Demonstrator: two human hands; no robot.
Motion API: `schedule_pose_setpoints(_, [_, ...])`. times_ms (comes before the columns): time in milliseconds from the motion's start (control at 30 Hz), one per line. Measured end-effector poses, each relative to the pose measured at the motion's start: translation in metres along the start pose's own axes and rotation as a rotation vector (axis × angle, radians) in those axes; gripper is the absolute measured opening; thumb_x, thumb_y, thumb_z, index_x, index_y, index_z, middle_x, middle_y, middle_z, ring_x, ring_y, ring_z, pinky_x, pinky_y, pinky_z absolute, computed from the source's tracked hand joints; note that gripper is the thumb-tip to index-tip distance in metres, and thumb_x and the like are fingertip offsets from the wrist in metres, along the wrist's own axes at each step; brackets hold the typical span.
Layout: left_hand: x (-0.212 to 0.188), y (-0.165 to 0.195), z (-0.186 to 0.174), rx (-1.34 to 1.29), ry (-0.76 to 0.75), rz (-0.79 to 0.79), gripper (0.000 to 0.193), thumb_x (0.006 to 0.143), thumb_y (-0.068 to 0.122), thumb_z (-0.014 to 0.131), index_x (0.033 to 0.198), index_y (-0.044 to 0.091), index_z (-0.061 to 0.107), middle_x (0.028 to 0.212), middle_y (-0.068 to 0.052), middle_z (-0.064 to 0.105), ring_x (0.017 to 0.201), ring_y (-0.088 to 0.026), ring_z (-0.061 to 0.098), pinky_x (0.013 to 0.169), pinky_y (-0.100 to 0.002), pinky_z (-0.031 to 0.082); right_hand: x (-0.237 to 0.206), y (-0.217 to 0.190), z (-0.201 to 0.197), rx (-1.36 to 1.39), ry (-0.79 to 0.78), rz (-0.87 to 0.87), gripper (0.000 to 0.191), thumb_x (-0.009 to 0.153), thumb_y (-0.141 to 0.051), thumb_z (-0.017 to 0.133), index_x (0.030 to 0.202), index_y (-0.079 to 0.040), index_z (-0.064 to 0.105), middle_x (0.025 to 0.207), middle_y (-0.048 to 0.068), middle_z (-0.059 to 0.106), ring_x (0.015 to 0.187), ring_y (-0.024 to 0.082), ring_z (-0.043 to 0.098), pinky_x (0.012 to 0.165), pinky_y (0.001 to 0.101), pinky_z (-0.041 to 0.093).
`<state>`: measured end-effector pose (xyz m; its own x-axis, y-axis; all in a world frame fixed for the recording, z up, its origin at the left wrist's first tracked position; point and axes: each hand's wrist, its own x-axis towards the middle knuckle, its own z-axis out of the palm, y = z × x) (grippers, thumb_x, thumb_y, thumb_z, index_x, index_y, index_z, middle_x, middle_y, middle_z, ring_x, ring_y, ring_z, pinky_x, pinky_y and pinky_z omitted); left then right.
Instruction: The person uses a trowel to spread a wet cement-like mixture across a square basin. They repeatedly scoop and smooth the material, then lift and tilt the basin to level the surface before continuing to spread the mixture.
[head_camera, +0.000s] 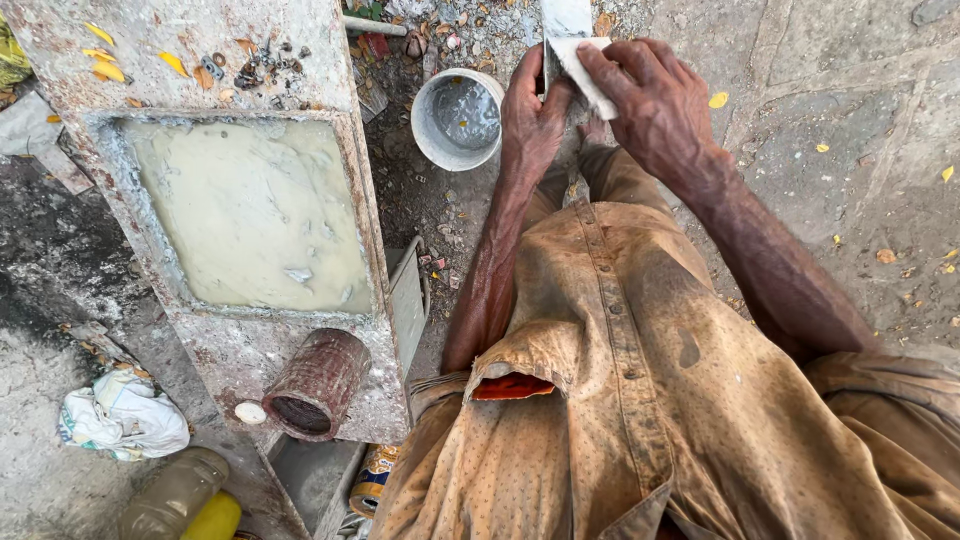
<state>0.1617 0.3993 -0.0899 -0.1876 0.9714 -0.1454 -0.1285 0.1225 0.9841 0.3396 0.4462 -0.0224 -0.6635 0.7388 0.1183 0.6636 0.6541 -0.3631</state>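
Note:
My left hand (530, 110) grips the lower end of a flat grey metal piece (566, 18) that stands upright at the top of the view. My right hand (655, 100) presses a folded white sheet (583, 68) against that metal piece, fingers bent over it. Both forearms reach forward over my tan dotted shirt. A grey bucket (458, 118) holding a little water stands just left of my left hand.
A rusty metal stand (240, 355) at left carries a tray of pale, milky liquid (250, 210). A rusty tin can (316, 385) lies on its near edge. A crumpled white bag (122, 420) and a bottle (175, 492) lie on the ground at lower left. Paved ground extends right.

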Motion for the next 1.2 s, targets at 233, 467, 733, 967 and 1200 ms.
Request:
schedule_pose_setpoints(233, [0.004,-0.007,0.005,0.496,0.132,0.066,0.034,0.107,0.032,0.054,0.129,0.006,0.058,0.115,-0.012,0.065,0.108,-0.026,0.068,0.092,-0.045,0.060,0.002,0.007,0.030,0.082,0.003,-0.023,0.072,0.087,-0.014,0.089,0.153,-0.011,0.060,0.133,0.013,0.068,0.120,0.031,0.064,0.092,0.0439,0.062])
schedule_pose_setpoints(467, [-0.010,-0.023,0.000,0.483,0.145,0.061,0.029,0.107,0.030,0.054,0.124,0.006,0.058,0.111,-0.011,0.063,0.103,-0.024,0.067,0.091,-0.046,0.058,-0.001,0.023,0.052,0.082,-0.059,-0.013,0.064,0.095,-0.007,0.084,0.155,-0.014,0.061,0.135,0.014,0.068,0.116,0.028,0.065,0.090,0.0422,0.063])
schedule_pose_setpoints(733, [-0.017,-0.029,-0.004,0.538,0.142,-0.030,0.024,0.102,0.021,0.051,0.121,0.007,0.057,0.107,-0.010,0.062,0.098,-0.021,0.066,0.086,-0.044,0.060,-0.017,0.000,0.086,0.062,0.028,0.003,0.056,0.097,0.000,0.076,0.150,-0.010,0.061,0.129,0.011,0.066,0.116,0.026,0.066,0.089,0.0383,0.066])
schedule_pose_setpoints(967, [-0.027,-0.028,-0.007,0.600,0.189,-0.049,0.022,0.101,0.013,0.048,0.119,0.007,0.059,0.102,-0.008,0.063,0.092,-0.020,0.068,0.083,-0.042,0.061,-0.007,-0.026,0.088,0.151,-0.100,0.151,0.040,0.104,-0.019,0.074,0.140,-0.004,0.064,0.115,0.018,0.066,0.100,0.032,0.069,0.070,0.0416,0.063])
schedule_pose_setpoints(1200, [-0.026,-0.034,-0.015,0.655,0.226,-0.097,0.032,0.103,0.021,0.050,0.126,-0.001,0.056,0.105,-0.013,0.062,0.091,-0.025,0.068,0.077,-0.043,0.061,-0.005,-0.011,0.136,0.233,0.032,0.198,0.031,0.109,-0.018,0.068,0.131,0.003,0.062,0.126,0.020,0.068,0.102,0.027,0.072,0.085,0.0404,0.066])
